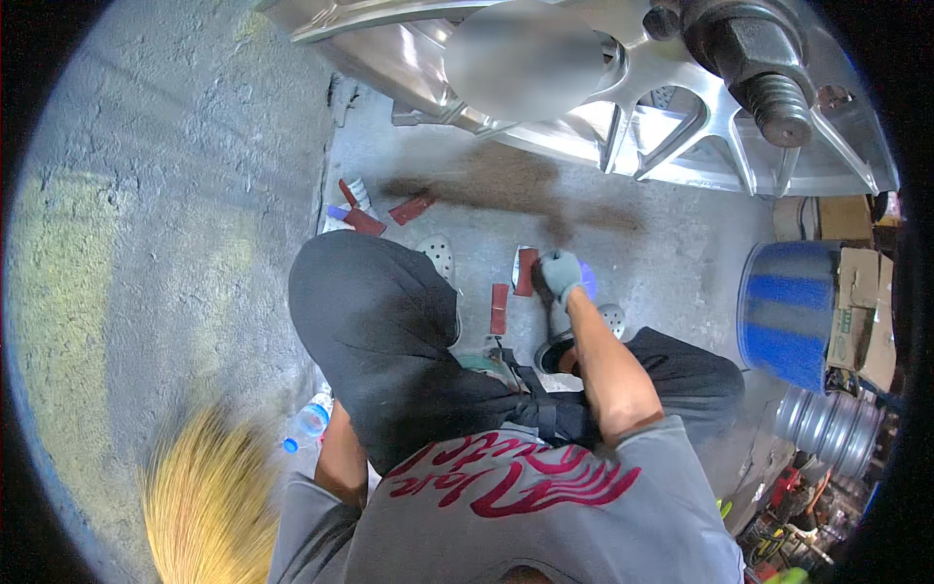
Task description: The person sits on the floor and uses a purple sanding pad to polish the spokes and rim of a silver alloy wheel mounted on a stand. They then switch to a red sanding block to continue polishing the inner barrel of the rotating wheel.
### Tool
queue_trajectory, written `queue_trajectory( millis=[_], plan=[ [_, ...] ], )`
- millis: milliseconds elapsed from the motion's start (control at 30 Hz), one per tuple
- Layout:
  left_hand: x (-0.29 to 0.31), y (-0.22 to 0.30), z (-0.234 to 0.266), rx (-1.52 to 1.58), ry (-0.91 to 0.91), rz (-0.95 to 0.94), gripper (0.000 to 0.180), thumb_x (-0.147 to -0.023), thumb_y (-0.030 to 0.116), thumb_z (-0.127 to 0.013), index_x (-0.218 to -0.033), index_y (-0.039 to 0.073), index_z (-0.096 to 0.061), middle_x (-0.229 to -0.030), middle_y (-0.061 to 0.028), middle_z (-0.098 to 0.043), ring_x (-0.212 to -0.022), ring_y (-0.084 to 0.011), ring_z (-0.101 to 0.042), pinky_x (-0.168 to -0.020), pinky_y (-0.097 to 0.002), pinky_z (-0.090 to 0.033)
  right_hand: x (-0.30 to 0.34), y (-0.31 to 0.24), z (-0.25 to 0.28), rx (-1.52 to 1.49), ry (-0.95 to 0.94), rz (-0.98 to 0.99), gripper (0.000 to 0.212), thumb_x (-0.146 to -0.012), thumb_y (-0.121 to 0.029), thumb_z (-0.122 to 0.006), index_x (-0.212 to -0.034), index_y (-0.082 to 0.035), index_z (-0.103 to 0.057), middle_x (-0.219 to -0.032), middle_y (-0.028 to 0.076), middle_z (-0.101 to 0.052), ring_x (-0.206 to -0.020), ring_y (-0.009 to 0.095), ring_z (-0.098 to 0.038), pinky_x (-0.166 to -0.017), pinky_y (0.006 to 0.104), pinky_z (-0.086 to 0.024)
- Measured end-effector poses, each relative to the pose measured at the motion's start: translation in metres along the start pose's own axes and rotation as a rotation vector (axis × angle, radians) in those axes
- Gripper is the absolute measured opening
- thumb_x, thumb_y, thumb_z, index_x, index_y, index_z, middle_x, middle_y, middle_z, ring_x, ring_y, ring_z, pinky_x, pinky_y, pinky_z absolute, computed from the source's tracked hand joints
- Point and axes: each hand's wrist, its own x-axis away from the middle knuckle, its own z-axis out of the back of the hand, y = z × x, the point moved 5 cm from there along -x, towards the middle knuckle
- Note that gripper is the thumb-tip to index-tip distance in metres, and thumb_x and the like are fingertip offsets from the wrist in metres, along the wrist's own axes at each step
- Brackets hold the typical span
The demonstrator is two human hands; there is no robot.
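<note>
My right hand, in a grey glove, is low over the floor between my feet with its fingers curled closed. What it holds, if anything, is hidden. Right beside it lies a dark red strip, apparently sandpaper, over a pale piece. Another red strip lies nearer to me. A purple round thing shows partly behind the glove. My left arm passes behind my left leg, which hides the hand. A small greenish patch shows between my legs; I cannot tell what it is.
A silver alloy wheel hangs across the top, with a large threaded bolt. More red strips lie at far left. A blue bin and cardboard stand right. A plastic bottle and straw broom are left.
</note>
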Motion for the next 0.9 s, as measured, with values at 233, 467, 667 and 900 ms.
queue_trajectory(
  millis=[233, 467, 667, 900],
  plan=[
    [0.018, -0.017, 0.049, -0.021, 0.125, 0.122, 0.03, -0.104, 0.027, -0.061, -0.119, 0.004, -0.074, -0.114, -0.0225, -0.077, -0.101, -0.0396, -0.073, -0.093, -0.0475, -0.058, 0.049, 0.025, -0.1, 0.067, -0.035, 0.171, 0.036, -0.095, -0.033, -0.065, -0.11, -0.003, -0.079, -0.114, 0.03, -0.076, -0.11, 0.047, -0.073, -0.094, 0.0543, -0.058],
    [0.037, -0.016, 0.029, 0.017, 0.116, 0.163, 0.03, -0.105, 0.026, -0.061, -0.122, 0.004, -0.073, -0.115, -0.0212, -0.077, -0.1, -0.0364, -0.073, -0.093, -0.046, -0.058, 0.064, 0.02, -0.116, 0.148, -0.134, -0.17, 0.058, -0.09, -0.046, -0.075, -0.119, 0.005, -0.071, -0.114, 0.034, -0.075, -0.11, 0.051, -0.073, -0.097, 0.0544, -0.058],
    [0.032, -0.002, 0.006, 0.04, 0.059, 0.142, 0.03, -0.106, 0.025, -0.06, -0.124, 0.004, -0.073, -0.115, -0.02, -0.076, -0.099, -0.0337, -0.073, -0.093, -0.0447, -0.058, 0.054, 0.047, -0.136, 0.185, -0.18, 0.002, 0.039, -0.087, -0.043, -0.077, -0.1, -0.007, -0.083, -0.101, 0.025, -0.079, -0.1, 0.043, -0.077, -0.092, 0.0492, -0.06],
    [0.029, -0.008, 0.009, 0.027, 0.041, 0.15, 0.03, -0.107, 0.024, -0.06, -0.126, 0.004, -0.073, -0.115, -0.0186, -0.076, -0.098, -0.0305, -0.072, -0.092, -0.0431, -0.059, 0.039, -0.001, -0.094, -0.033, 0.064, 0.014, 0.03, -0.09, -0.035, -0.074, -0.096, -0.006, -0.078, -0.1, 0.024, -0.077, -0.096, 0.044, -0.074, -0.088, 0.0502, -0.058]
  ],
)
